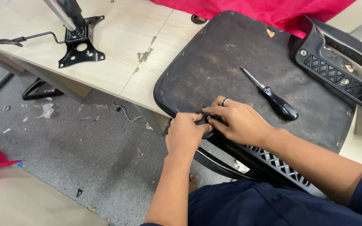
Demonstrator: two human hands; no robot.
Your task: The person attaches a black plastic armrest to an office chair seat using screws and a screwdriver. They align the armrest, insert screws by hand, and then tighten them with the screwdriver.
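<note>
left hand (184, 133) fingers curled on black armrest bracket (203, 121) | right hand (235, 119) fingers pinching same bracket at near edge of upturned seat base (231, 62) | screwdriver (271, 94) right | screws (145, 55) far left

Our left hand (184, 134) curled at six o'clock, our right hand (236, 121) at four o'clock, fingers bent, knuckles touching

Black armrest (248, 157), seemingly loose, against upturned seat (231, 71).
</note>
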